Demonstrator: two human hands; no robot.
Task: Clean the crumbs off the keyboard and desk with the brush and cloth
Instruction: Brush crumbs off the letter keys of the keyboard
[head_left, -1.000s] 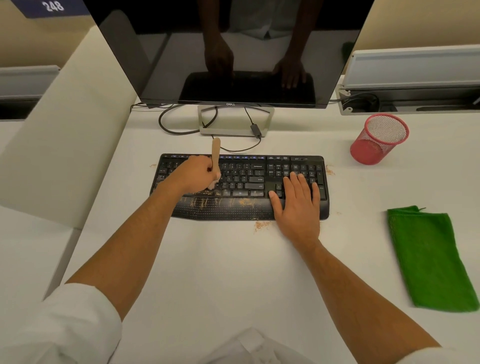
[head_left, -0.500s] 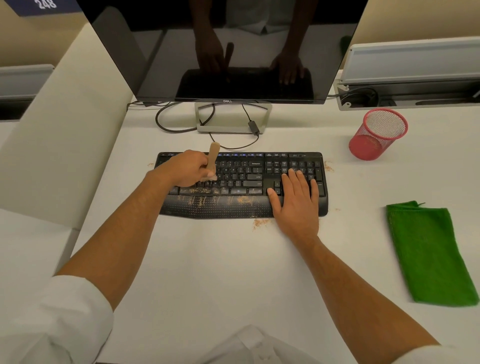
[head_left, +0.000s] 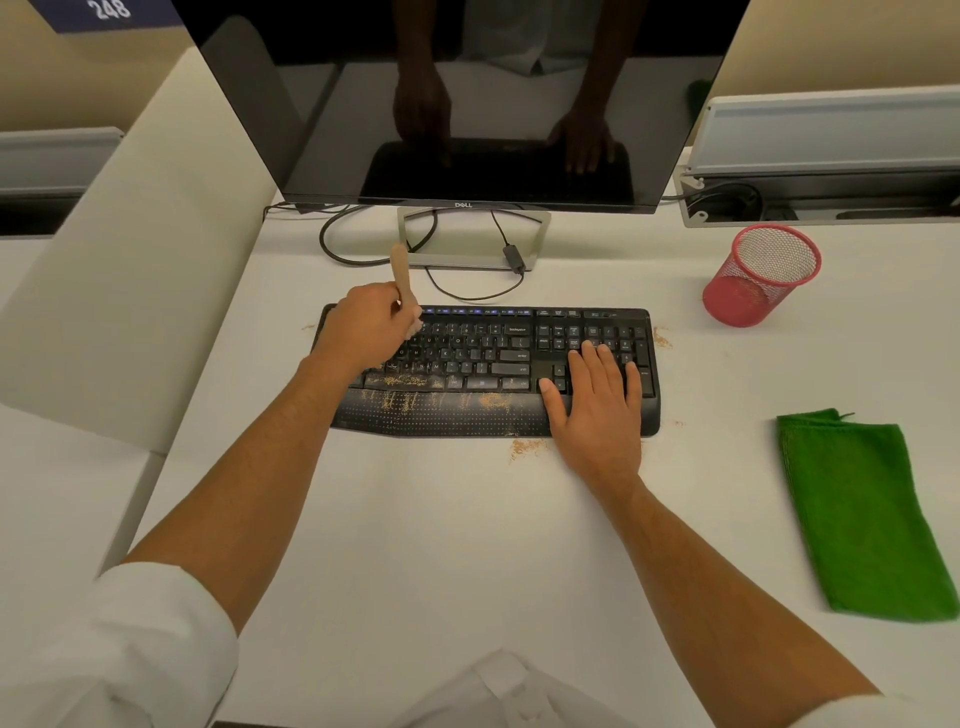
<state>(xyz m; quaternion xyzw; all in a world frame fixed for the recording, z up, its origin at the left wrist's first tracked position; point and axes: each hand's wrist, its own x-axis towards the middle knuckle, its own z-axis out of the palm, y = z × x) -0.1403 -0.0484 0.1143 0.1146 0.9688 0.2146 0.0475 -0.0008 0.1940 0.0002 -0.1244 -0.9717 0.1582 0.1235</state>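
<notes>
A black keyboard (head_left: 483, 364) lies on the white desk (head_left: 457, 545), with brown crumbs (head_left: 415, 397) strewn over its lower keys and palm rest. More crumbs (head_left: 525, 446) lie on the desk just in front of it and some by its right end. My left hand (head_left: 366, 327) grips a wooden-handled brush (head_left: 402, 278) over the keyboard's top-left keys, handle pointing up. My right hand (head_left: 597, 400) rests flat with straight fingers on the keyboard's right end. A green cloth (head_left: 862, 514) lies flat on the desk at the right.
A Dell monitor (head_left: 467, 104) stands behind the keyboard, its cables (head_left: 363, 254) looping around the stand. A red mesh cup (head_left: 761, 275) sits at the back right. A white divider panel (head_left: 135, 249) borders the desk on the left.
My left hand has carried the brush from the keyboard's lower-middle keys up and left to the top-left rows. My right hand has stayed in place.
</notes>
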